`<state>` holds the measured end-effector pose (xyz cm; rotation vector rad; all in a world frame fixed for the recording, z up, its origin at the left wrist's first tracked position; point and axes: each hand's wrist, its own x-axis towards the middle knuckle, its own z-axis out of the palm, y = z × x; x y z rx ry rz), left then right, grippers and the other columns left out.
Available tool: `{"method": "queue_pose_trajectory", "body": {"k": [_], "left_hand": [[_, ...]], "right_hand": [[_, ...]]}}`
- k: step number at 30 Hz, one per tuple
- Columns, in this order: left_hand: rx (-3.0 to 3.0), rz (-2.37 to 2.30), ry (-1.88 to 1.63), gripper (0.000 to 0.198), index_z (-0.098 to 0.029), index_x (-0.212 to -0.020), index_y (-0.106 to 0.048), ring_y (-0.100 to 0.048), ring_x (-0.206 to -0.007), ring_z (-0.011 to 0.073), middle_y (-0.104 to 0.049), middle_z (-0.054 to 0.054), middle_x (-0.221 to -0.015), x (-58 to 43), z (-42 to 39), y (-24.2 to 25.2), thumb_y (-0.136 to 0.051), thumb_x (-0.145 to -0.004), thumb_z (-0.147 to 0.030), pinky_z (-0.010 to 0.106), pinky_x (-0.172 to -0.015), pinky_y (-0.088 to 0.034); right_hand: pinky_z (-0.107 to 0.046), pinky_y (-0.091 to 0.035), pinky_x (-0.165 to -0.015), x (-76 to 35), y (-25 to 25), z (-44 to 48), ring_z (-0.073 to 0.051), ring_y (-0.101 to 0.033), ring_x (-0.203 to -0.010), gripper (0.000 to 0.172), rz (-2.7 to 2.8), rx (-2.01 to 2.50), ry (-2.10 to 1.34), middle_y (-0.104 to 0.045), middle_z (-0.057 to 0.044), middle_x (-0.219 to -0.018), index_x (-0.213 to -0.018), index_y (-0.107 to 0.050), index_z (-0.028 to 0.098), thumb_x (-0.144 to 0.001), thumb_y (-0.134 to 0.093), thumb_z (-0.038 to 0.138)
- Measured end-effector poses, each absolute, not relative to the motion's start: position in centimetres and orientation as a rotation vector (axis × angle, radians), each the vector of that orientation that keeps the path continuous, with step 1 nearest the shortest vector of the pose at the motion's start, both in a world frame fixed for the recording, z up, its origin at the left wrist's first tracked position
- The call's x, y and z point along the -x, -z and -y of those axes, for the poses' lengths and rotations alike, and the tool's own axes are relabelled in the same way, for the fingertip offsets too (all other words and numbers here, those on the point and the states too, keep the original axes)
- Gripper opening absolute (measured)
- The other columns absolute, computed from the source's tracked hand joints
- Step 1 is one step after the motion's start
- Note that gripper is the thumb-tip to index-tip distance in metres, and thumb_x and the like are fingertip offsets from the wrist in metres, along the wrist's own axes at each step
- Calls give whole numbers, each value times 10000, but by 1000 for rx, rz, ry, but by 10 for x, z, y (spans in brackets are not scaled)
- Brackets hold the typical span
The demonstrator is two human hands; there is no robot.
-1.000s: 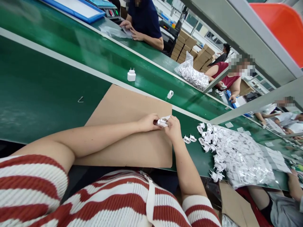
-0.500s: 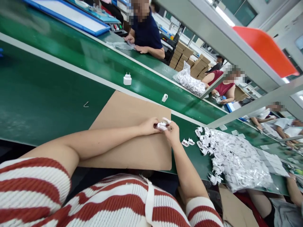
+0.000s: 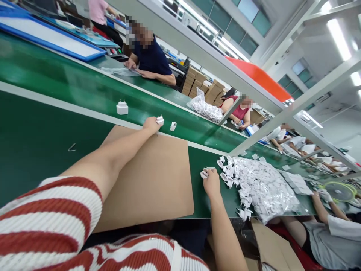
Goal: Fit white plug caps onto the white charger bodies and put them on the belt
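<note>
The person wore a ribbed knit top (image 3: 128, 254) in broad, wavy bands of rusty red and creamy white, its ridges crossing the stripes. A plain pale strip (image 3: 177, 256) ran down the front, smoother than the knit around it. The left sleeve (image 3: 70, 214) was short, loose and striped alike, leaving the left forearm (image 3: 131, 145) and left hand (image 3: 152, 125) bare.

I see a small white plug (image 3: 160, 121) pinched in the left hand (image 3: 152, 125), with its pins pointing up. That hand hides part of it. At the right hand (image 3: 212, 181) I see small white plug pieces (image 3: 204, 175) (from this far off, I can't tell if they are held or just touched), well apart from the left hand.
</note>
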<state>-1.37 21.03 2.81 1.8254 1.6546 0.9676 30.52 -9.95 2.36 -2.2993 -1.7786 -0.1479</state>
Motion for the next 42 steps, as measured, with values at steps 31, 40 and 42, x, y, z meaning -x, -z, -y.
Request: {"method": "queue_pose_trajectory", "body": {"k": [31,40,42], "left_hand": [[-2129,-950,-670,375,-229,-1028,-771,-670,-977,301,-766,76,-998,-30,0,-25,-668,-853,-544,391,-832,-530],[-2003,-851,-870,405,-199,-1062,-762,-654,-935,264,-744,82,-983,-26,14,-5,-753,-819,-522,364,-827,-509],[-1994,-835,-885,392,-194,-1064,-767,-647,-888,247,-732,73,-931,-27,13,-5,-755,-826,-506,337,-772,-489]], "right_hand": [[-256,-540,-682,-284,-29,55,-137,-666,-806,486,694,1202,-1186,-755,-1,-921,-941,-765,224,-500,-956,297],[-252,-420,-539,-247,-59,54,-106,-533,-619,297,1171,1319,-1063,-728,-7,-865,-958,-755,228,-703,-824,364],[-292,-502,-651,-238,-71,50,-135,-584,-694,274,1382,1306,-1059,-723,-16,-871,-956,-752,226,-724,-816,358]]}}
